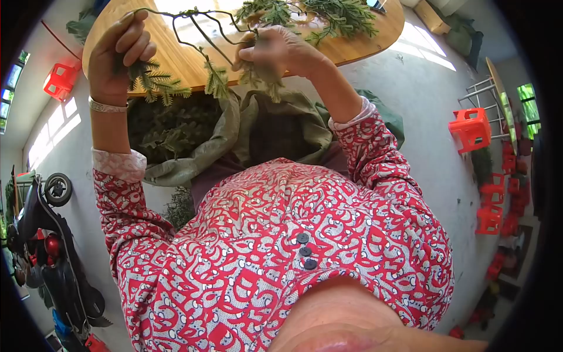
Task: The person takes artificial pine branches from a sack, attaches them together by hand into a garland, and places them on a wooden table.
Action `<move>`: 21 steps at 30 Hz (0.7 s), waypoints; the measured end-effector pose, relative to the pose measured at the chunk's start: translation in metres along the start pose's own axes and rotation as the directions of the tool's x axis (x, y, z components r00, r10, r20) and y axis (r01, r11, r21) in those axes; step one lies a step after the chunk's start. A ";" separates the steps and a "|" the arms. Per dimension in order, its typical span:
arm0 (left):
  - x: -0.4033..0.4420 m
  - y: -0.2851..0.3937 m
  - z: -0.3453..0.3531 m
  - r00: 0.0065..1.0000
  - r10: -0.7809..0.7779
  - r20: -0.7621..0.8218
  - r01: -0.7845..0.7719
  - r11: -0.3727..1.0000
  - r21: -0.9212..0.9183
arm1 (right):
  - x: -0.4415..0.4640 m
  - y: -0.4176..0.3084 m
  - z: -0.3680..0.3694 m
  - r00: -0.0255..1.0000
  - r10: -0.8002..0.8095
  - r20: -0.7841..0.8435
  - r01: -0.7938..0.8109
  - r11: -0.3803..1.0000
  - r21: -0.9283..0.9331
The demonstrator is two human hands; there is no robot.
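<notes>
My left hand (124, 50), with a bracelet at the wrist, pinches the left end of a thin green stem (202, 32) above the wooden table's near edge. Several wiry stems branch from it, with leafy green tips (217, 80) hanging down. Under my left hand hangs a needle-leaved sprig (155, 82). My right hand (275, 51) is closed on the right end of the stems, and its fingers are partly blurred. More green sprigs (340, 17) lie on the wooden table (381, 41) beyond my right hand.
An open sack (193, 170) holding greenery stands below the table at the left, beside another open sack (319, 138) with a dark inside. Red stools (472, 129) are at the right, another red stool (60, 82) at the left. A motorbike (56, 246) stands far left.
</notes>
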State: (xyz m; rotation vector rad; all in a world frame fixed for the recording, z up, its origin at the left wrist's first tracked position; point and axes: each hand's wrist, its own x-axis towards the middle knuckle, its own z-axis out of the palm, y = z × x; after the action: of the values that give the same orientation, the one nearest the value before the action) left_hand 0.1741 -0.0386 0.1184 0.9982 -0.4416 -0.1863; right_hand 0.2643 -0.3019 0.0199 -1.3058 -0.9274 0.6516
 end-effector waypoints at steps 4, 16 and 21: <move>-0.032 -0.012 -0.023 0.973 -0.126 -0.191 0.166 0.964 0.210 | -0.019 -0.008 -0.011 0.985 0.157 0.075 -0.171 0.955 0.242; -0.028 -0.086 0.015 0.983 -0.158 -0.098 0.182 0.712 0.678 | -0.016 -0.003 0.014 0.939 0.196 0.282 -0.290 0.894 0.343; -0.022 -0.115 0.007 0.928 -0.370 -0.037 0.326 0.763 0.558 | -0.021 0.001 0.006 0.933 0.194 0.303 -0.254 0.952 0.171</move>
State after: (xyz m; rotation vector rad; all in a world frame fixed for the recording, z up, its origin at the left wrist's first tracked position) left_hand 0.1565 -0.0977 0.0185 1.6609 -0.3808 -0.4521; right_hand 0.2489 -0.3167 0.0144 -1.1572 -0.9163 1.1095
